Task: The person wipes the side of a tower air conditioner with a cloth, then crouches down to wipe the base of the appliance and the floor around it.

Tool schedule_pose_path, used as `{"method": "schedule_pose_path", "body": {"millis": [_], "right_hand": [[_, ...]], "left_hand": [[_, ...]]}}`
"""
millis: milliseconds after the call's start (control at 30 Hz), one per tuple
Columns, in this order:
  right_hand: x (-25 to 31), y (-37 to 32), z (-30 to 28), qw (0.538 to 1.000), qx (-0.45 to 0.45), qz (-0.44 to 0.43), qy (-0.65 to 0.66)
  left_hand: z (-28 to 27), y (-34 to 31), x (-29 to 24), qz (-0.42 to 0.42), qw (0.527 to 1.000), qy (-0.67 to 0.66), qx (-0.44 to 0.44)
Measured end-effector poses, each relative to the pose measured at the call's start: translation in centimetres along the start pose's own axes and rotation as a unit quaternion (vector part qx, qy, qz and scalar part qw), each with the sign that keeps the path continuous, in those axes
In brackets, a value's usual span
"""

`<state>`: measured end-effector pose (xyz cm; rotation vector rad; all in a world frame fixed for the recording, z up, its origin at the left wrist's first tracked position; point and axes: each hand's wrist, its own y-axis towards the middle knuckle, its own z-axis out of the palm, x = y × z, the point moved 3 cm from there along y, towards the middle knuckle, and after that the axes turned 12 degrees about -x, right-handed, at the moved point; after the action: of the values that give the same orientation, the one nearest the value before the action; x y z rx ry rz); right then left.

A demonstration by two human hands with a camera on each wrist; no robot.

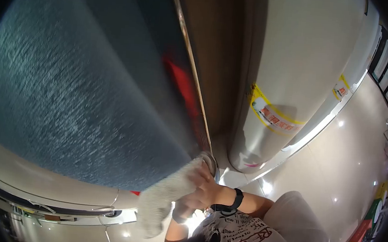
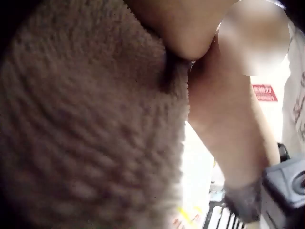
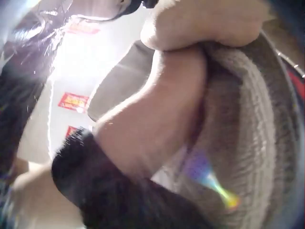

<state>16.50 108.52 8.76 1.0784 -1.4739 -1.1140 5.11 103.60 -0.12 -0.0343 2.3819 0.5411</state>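
A cream fluffy towel [image 1: 164,197] hangs bunched along the lower edge of a glossy blue-grey textured panel [image 1: 67,87]. My right hand [image 1: 207,183], with a black band at its wrist, grips the towel's upper end beside the panel's metal-trimmed edge. Just below it, my left hand [image 1: 187,202] holds the same towel, partly blurred. Close up in the left wrist view, the towel [image 2: 95,119] fills much of the picture. In the right wrist view, the left hand [image 3: 162,100] grips the towel's folds [image 3: 252,124], right under the right hand [image 3: 205,24].
A tall rounded white appliance [image 1: 297,51] with a yellow-and-red label [image 1: 275,116] stands to the right of the panel. Shiny tiled floor [image 1: 330,146] lies beyond it. Colourful boxes [image 1: 364,228] line the far right. A red patch [image 1: 183,83] shows on the panel's side.
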Motion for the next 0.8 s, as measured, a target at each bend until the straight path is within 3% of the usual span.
{"method": "schedule_pose_path", "body": {"millis": [33, 100, 233, 300, 333, 367, 433, 567, 600, 633, 667, 700, 733, 767, 800], "right_hand": [[-1.0, -2.3, -0.6, 1.0, -0.003, -0.005, -0.001], [-3.4, -6.5, -1.0, 0.961, 0.206, 0.178, 0.051], [-2.8, -3.5, -5.8, 0.967, 0.191, 0.168, 0.018], [-2.6, -3.5, -7.3, 0.961, 0.173, 0.205, 0.06], [-2.0, -1.2, -8.5, 0.981, 0.132, 0.135, 0.048], [-2.1, 0.2, -9.2, 0.981, 0.131, 0.132, 0.05], [-2.3, 2.6, -10.4, 0.999, 0.034, 0.036, 0.018], [-7.9, 9.0, -10.2, 0.973, -0.107, 0.101, -0.177], [-10.6, 10.2, -9.1, 0.97, -0.115, 0.191, -0.099], [-13.0, 6.4, -7.4, 0.937, -0.063, 0.317, 0.132], [-15.3, 2.5, -5.8, 0.831, -0.045, 0.458, 0.313], [-16.3, 0.1, -4.5, 0.807, -0.027, 0.488, 0.332], [-16.7, -2.2, -3.2, 0.822, 0.002, 0.485, 0.297], [-16.8, -4.9, -2.0, 0.832, 0.034, 0.487, 0.264], [-17.0, -7.2, -1.0, 0.834, 0.056, 0.492, 0.244]], "left_hand": [[0.1, -0.3, 0.0, -0.002, 1.0, 0.002, 0.005], [0.5, -0.6, 0.2, -0.009, 1.0, 0.0, 0.018], [1.6, -0.5, -0.5, -0.002, 0.999, -0.001, 0.044], [2.0, 0.1, -1.3, 0.001, 0.998, -0.017, 0.061], [2.2, 0.5, -1.9, 0.002, 0.997, -0.027, 0.072], [2.3, 1.1, -2.6, 0.003, 0.996, -0.036, 0.082], [2.8, 2.7, -4.2, 0.002, 0.994, -0.057, 0.092], [4.9, 6.7, -6.9, 0.034, 0.996, -0.005, 0.078], [6.1, 7.4, -7.0, 0.079, 0.993, 0.052, 0.072], [7.3, 7.6, -6.9, 0.158, 0.973, 0.158, 0.057], [8.4, 8.0, -6.5, 0.283, 0.896, 0.34, 0.032], [9.2, 8.2, -6.2, 0.382, 0.792, 0.476, -0.006], [9.7, 8.5, -6.3, 0.417, 0.735, 0.534, -0.018], [9.6, 9.2, -6.5, 0.429, 0.71, 0.557, -0.016], [8.7, 10.2, -8.8, 0.273, 0.853, 0.423, 0.138]]}}
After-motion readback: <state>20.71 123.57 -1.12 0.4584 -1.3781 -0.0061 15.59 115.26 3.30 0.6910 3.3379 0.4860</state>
